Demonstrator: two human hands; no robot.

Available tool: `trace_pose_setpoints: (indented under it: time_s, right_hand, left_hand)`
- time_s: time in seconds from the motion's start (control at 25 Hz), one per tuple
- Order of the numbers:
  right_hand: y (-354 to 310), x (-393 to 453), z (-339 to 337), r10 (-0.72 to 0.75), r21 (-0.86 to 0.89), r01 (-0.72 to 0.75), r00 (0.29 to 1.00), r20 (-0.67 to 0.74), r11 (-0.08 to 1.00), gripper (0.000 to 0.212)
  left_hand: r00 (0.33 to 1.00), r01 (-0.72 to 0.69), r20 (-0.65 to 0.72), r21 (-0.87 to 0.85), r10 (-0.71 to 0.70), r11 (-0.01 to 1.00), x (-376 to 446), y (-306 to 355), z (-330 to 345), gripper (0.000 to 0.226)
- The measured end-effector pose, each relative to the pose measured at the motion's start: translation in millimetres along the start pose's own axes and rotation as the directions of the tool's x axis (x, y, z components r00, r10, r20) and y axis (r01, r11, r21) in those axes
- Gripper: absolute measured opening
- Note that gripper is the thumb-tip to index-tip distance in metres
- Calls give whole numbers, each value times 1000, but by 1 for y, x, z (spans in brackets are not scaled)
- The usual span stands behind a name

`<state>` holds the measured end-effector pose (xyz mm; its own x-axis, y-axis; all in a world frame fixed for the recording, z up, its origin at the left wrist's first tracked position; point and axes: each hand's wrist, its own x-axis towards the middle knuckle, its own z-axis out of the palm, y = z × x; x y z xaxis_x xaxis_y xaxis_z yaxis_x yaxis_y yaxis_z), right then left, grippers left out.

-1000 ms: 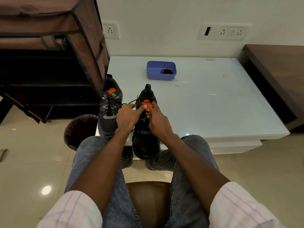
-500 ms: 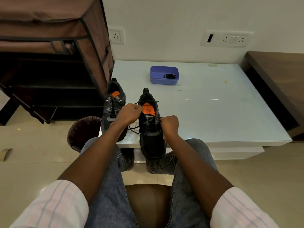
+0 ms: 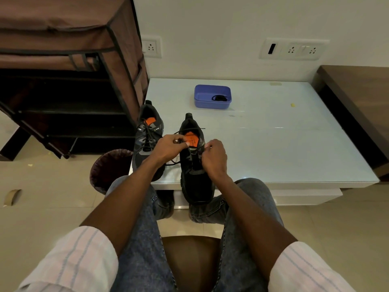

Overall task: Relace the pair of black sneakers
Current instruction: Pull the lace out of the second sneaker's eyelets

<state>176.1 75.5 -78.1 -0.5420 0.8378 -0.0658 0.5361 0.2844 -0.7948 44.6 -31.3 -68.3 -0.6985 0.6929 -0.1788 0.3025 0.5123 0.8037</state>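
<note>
I see it all from one wide camera on my head, tilted forward and down. My hands sit close below; the white table [image 3: 273,144] stretches ahead to the wall

— What's along the white wall [image 3: 210,28]?
— Sockets [image 3: 150,47], a brown fabric shelf rack [image 3: 69,60] left, a glossy white surface [image 3: 273,144].
— The floor?
— Beige tiles [image 3: 42,197], a dark bin [image 3: 109,167].
</note>
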Motion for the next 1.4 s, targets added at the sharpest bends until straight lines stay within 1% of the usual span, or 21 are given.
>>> trace_pose_setpoints:
  time_s: [0.04,0.08,0.12,0.16,0.2,0.28,0.36,0.44,0.52,0.6,0.72,0.8,0.84,0.88,0.96,1.0,1.08,1.16,1.24,1.32,1.4]
  right_hand:
    - [3,7,-4,224,259,-212,974,-18,942,19]
    - [7,14,-11,409,513,-373,911,47,773,18]
    - [13,20,-15,523,630,-464,846,106,622,14]
    - [15,23,-18,570,606,-501,816,95,618,13]
    - [16,24,-18,521,428,-472,854,3,771,15]
    - [12,17,-11,133,99,-127,989,-60,987,37]
    - [7,7,1,-220,-4,221,969,113,975,42]
    - [13,6,12,-366,-130,409,893,264,903,30]
    - [17,8,16,-368,-146,410,896,250,900,21]
    - [9,5,12,-295,-55,306,943,157,950,18]
    - [5,13,3,71,146,-73,997,18,987,21]
    - [8,21,-10,365,450,-338,931,30,826,23]
    - [10,23,-18,452,512,-411,891,48,754,23]
    - [11,22,-23,482,464,-430,876,7,775,23]
    - [7,19,-23,349,185,-323,927,-136,928,30]
    - [5,15,-18,173,108,-159,975,-140,981,33]
    - [1,8,-5,-158,62,155,987,39,986,35]
    - [6,7,6,-297,-65,318,929,219,946,29]
    - [9,8,8,-298,-129,340,917,267,931,20]
    - [4,6,5,-263,-73,287,935,239,955,16]
    - [1,9,-1,-97,131,82,989,109,988,17]
  left_hand:
    - [1000,21,-1,-19,-21,1000,1,-2,-1,17]
    - [999,41,-2,-33,-41,999,2,-3,-1,20]
    - [999,52,-5,-39,-53,998,2,-4,-2,23]
    - [999,53,-3,-38,-54,998,2,-5,-3,27]
    - [999,53,5,-36,-53,998,2,-6,-3,30]
    - [997,70,36,-63,-67,996,3,-7,-2,34]
    - [994,99,64,-109,-93,989,2,-6,0,36]
    - [992,107,77,-133,-97,985,0,-5,2,40]
    - [993,98,80,-144,-87,985,-3,-4,4,41]
    - [992,107,85,-182,-92,977,-5,-2,5,38]
    - [987,139,110,-193,-119,971,-6,3,5,38]
    - [988,131,100,-136,-118,982,-8,4,3,37]
    - [989,125,87,-117,-115,985,-9,4,2,36]
    - [990,124,77,-103,-116,987,-10,5,1,36]
    - [990,130,64,-92,-125,987,-10,6,1,34]
    - [990,133,59,-93,-128,987,-11,7,1,33]
    - [991,129,50,-96,-124,987,-10,7,2,32]
    - [992,122,40,-86,-119,989,-10,6,2,32]
    - [993,117,40,-64,-115,991,-10,4,2,34]
    - [994,106,41,-42,-104,994,-11,4,1,35]
    - [995,100,32,-43,-98,994,-11,6,1,36]
